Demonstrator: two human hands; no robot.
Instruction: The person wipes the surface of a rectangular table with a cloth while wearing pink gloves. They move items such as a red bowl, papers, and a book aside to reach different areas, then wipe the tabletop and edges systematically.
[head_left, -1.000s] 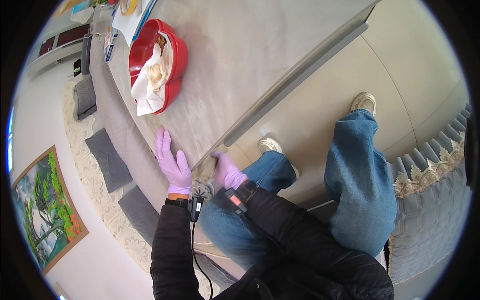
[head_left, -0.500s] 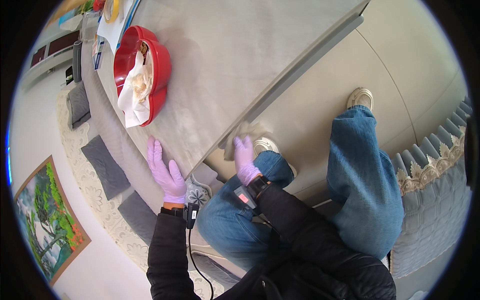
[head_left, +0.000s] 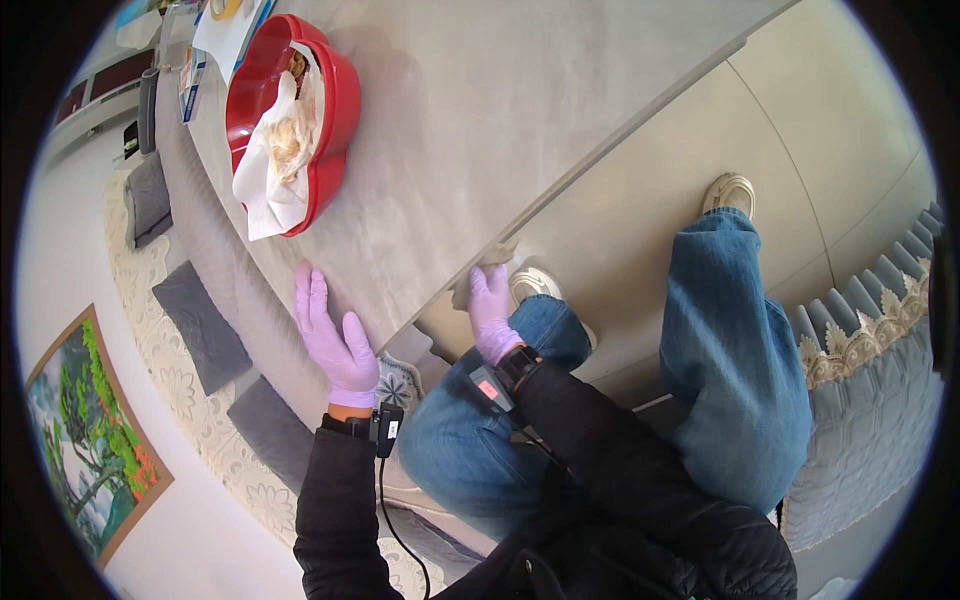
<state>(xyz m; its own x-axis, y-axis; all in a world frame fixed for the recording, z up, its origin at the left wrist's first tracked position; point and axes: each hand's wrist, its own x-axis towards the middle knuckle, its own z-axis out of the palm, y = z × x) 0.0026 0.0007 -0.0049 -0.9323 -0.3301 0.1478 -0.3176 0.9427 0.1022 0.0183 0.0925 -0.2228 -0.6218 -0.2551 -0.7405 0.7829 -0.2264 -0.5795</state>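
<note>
Grey tabletop (head_left: 440, 130) ahead of both hands; left hand (head_left: 336, 345) open and empty, flat near its corner; right hand (head_left: 492, 315) curled round a greyish cloth (head_left: 498, 254) at the edge; cloth work seemingly under way, remainder unclear; red box (head_left: 342, 105) beyond the left hand, tissue (head_left: 263, 195) inside.

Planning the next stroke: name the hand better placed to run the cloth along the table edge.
Probably the right hand: it holds the cloth at the table edge; the left hand lies open, apparently empty.
</note>
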